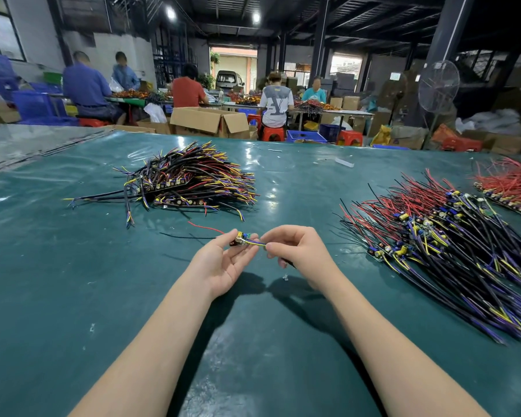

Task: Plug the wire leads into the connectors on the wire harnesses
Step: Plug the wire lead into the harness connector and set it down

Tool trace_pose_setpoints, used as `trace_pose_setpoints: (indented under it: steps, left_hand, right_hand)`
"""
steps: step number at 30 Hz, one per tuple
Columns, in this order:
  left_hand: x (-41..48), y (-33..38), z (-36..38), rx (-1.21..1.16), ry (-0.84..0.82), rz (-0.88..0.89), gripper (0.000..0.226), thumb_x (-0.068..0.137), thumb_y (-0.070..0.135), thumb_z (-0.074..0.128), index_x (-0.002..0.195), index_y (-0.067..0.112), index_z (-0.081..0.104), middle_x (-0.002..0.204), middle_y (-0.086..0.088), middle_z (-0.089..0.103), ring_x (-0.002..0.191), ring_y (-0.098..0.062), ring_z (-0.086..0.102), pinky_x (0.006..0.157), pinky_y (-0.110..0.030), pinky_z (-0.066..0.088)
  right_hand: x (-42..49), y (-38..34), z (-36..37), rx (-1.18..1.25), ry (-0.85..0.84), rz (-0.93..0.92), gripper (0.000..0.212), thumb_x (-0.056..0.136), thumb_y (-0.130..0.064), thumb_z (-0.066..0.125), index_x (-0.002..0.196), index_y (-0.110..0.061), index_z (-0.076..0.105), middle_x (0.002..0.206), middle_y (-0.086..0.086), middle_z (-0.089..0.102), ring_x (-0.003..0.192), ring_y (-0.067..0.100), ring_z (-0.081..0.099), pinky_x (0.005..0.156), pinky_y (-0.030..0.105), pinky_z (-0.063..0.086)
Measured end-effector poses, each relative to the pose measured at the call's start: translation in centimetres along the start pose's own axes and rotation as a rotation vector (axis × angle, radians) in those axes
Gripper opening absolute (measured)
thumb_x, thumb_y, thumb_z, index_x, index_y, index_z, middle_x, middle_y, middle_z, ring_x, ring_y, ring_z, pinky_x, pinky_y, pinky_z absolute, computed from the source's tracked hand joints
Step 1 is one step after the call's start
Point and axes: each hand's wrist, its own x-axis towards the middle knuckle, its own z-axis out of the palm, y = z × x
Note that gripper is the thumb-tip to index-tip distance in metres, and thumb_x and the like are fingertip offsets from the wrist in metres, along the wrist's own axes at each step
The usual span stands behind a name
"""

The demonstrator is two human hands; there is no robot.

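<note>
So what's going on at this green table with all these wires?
A person is putting wire harnesses together by hand. Their left hand holds a small board with a red and a black wire trailing off it. The right hand pinches yellow and purple leads right at the board's edge; whether they are fully seated cannot be told. On the green table a heap of loose wires lies ahead, and a heap of wired boards lies to the right.
</note>
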Motion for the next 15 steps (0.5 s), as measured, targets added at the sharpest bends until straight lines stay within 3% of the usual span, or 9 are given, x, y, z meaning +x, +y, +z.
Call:
trace_pose_setpoints:
  steps: [3,8,11,15]
  left_hand:
    - [0.1,-0.1,0.1,0.039,-0.005,0.063,0.011,0.096,0.012,0.045,0.091,0.003,0.048,0.063,-0.014,0.069,0.054,-0.017,0.069,0.050,-0.024,0.057]
    - [0.0,-0.2,0.4,0.070,-0.043,0.122,0.016,0.092,0.012,0.052,0.079,0.003,0.053,0.065,-0.012,0.070,0.058,-0.014,0.069,0.051,-0.020,0.055]
    - [0.0,-0.7,0.5,0.164,-0.062,0.182,0.020,0.089,-0.001,0.052,0.072,0.003,0.063,0.066,-0.006,0.070,0.058,-0.009,0.068,0.055,-0.014,0.053]
    - [0.0,-1.0,0.6,0.209,-0.069,0.205,0.014,0.087,-0.008,0.050,0.080,0.001,0.059,0.065,-0.001,0.071,0.059,-0.004,0.067,0.057,-0.011,0.053]
  right_hand:
    - [0.1,0.1,-0.3,0.045,-0.015,0.126,0.022,0.089,0.007,0.048,0.081,-0.006,0.064,0.059,0.003,0.056,0.048,0.005,0.051,0.042,0.015,0.035]
    - [0.2,0.3,-0.2,0.045,-0.052,0.191,0.026,0.091,-0.007,0.053,0.069,-0.012,0.065,0.051,-0.004,0.045,0.045,0.004,0.040,0.039,0.013,0.025]
    - [0.2,0.1,-0.1,0.063,-0.049,0.214,0.025,0.090,-0.008,0.054,0.067,-0.013,0.063,0.060,0.002,0.051,0.048,0.003,0.050,0.038,0.014,0.032]
    - [0.2,0.0,-0.2,0.135,-0.049,0.295,0.024,0.088,-0.006,0.056,0.066,-0.013,0.062,0.067,0.005,0.054,0.049,0.004,0.060,0.037,0.013,0.035]
